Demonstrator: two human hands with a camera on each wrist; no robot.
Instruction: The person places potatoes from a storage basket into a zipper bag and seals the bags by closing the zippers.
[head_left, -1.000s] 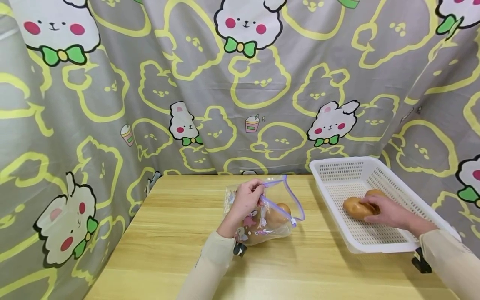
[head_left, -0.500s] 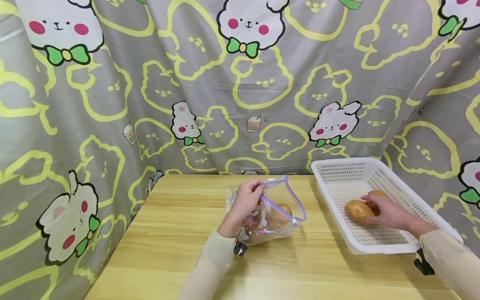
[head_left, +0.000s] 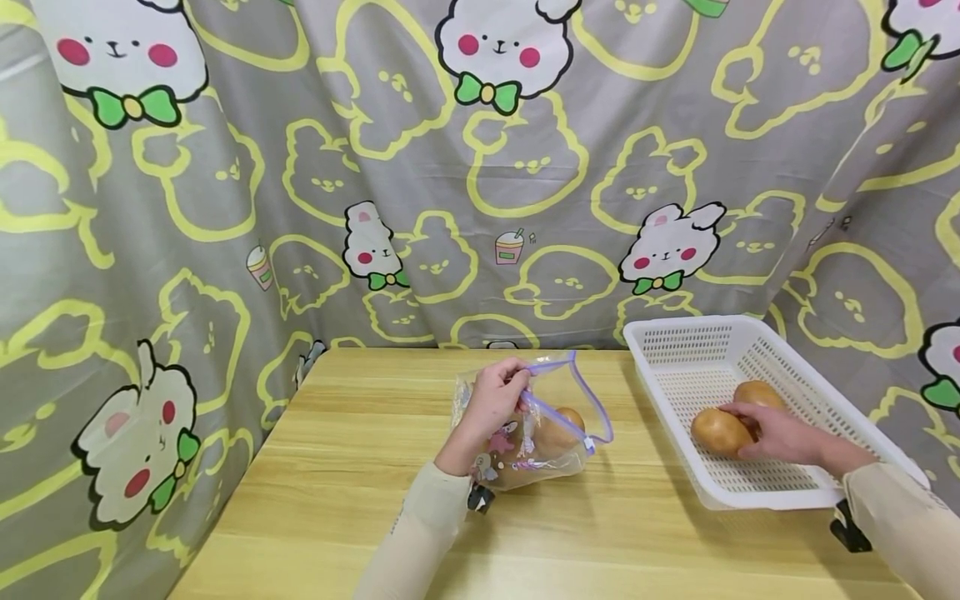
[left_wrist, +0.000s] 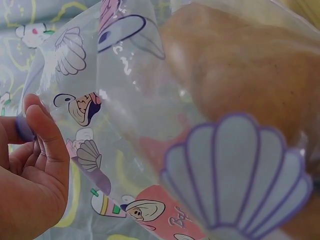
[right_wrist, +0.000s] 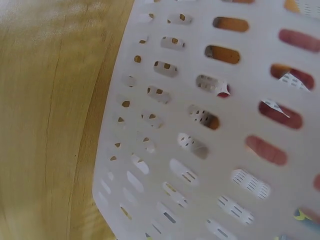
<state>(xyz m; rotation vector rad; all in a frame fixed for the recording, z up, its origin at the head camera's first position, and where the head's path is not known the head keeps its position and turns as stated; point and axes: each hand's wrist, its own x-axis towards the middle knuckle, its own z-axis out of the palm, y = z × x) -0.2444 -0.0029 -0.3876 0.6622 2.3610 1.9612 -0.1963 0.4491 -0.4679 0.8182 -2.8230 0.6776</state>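
My left hand (head_left: 497,400) pinches the purple-edged rim of a clear printed zip bag (head_left: 525,462), whose mouth gapes toward the right. Inside the bag are brown potatoes (left_wrist: 240,70), seen through the plastic in the left wrist view. In the white slotted basket (head_left: 675,457), my right hand (head_left: 780,435) has its thumb and fingers around a potato (head_left: 720,433). Just behind it, partly covered by that hand, lies another potato (head_left: 759,394). The basket wall (right_wrist: 200,145) fills much of the right wrist view, with bits of fingers and potato showing through the slots.
Both bag and basket stand on a light wooden table (head_left: 322,500), bag near the middle and basket on the right. A grey curtain (head_left: 420,167) with rabbit prints hangs close behind the table and along its sides.
My right hand and its potato have shifted slightly toward me within the basket, and more of the potato behind shows. My left hand still holds the bag's rim in the same place.
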